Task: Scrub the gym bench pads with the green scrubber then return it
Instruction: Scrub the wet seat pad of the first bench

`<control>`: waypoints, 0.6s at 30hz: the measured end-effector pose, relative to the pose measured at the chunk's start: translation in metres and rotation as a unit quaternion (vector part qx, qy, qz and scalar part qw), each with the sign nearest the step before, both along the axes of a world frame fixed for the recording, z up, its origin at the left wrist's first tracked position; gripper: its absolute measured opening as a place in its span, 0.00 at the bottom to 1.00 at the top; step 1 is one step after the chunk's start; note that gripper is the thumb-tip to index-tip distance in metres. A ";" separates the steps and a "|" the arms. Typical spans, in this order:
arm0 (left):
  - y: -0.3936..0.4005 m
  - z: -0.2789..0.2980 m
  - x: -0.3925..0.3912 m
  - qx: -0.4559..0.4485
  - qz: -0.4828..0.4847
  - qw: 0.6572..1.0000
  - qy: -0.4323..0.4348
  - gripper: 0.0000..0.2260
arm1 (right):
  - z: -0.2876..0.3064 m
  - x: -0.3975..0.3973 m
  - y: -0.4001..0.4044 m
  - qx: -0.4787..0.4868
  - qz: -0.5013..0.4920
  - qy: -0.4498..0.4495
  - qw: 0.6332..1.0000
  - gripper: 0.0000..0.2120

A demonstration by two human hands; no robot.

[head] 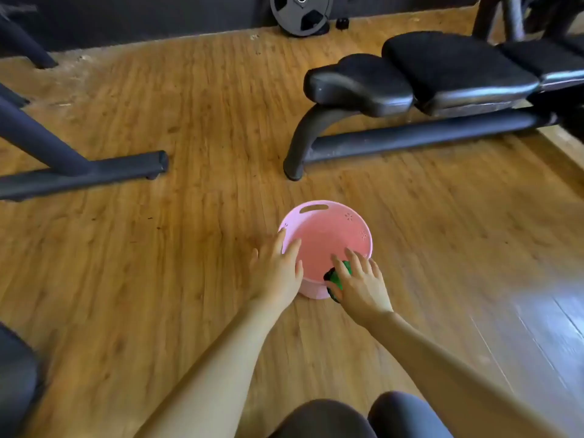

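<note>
A pink round basket (343, 218) stands on the wooden floor in front of me. My right hand (360, 284) holds the green scrubber (336, 278) at the basket's near right rim, fingers curled over it. My left hand (278, 270) rests with straight fingers on the basket's left rim. The black gym bench (442, 74) with its padded seat and back pads stands beyond, at the upper right, on a dark metal frame.
A second dark machine frame (82, 172) lies across the floor at the left. A weight plate (301, 14) leans on the back wall. My knees (363, 418) are at the bottom edge. Another dark pad (15, 380) sits at the lower left.
</note>
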State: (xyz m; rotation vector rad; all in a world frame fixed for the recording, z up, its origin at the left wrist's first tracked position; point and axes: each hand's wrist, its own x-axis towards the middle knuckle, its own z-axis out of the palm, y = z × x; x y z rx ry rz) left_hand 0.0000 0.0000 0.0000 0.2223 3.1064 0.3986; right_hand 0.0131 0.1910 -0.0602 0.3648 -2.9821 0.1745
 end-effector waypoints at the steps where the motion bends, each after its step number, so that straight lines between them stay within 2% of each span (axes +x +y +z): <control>1: -0.001 -0.006 -0.001 0.000 0.000 1.000 -0.003 0.21 | -0.008 -0.002 -0.001 0.001 0.001 -0.009 1.000 0.26; 5: -0.006 -0.032 -0.007 0.006 -0.005 1.000 0.018 0.20 | -0.028 -0.007 -0.002 0.034 0.011 -0.029 0.999 0.30; 8: -0.006 -0.048 -0.008 0.043 -0.008 0.998 0.043 0.19 | -0.038 -0.010 -0.002 0.057 0.026 -0.025 0.998 0.32; 11: -0.001 -0.055 -0.007 0.054 -0.014 0.997 0.048 0.19 | -0.040 -0.015 -0.001 0.052 0.042 -0.020 0.998 0.27; 18: 0.005 -0.056 -0.008 0.060 -0.024 0.996 0.064 0.18 | -0.038 -0.024 0.007 0.008 0.129 0.062 0.990 0.17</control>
